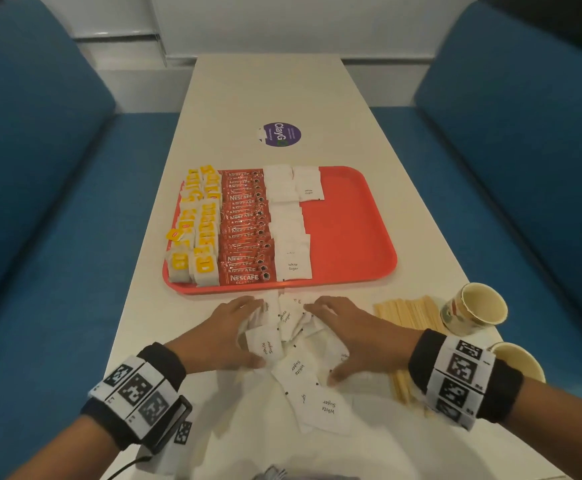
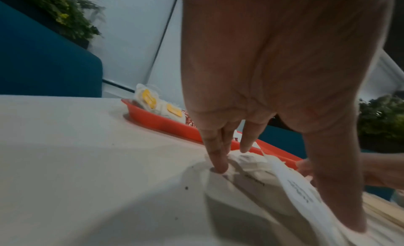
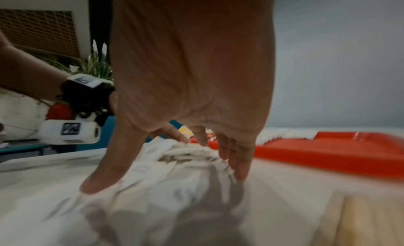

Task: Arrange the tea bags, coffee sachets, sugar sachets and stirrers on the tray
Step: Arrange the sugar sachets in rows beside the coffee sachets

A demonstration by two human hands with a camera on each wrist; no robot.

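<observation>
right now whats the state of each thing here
tray: right part bare
tea bags: lined up on tray
coffee sachets: lined up on tray
loose sugar sachets: heaped on table
stirrers: off tray
cups: empty
left hand: open, touching heap
right hand: open, touching heap

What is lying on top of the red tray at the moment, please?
On the tray: tea bags, coffee sachets, sugar sachets. Its right side is bare; anything beneath them is hidden.

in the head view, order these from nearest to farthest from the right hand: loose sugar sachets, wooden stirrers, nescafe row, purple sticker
1. Loose sugar sachets: under the right hand, touching its fingers.
2. Wooden stirrers: on the table just right of that hand.
3. Nescafe row: on the tray, ahead and left.
4. Purple sticker: beyond the tray, farthest.
</observation>
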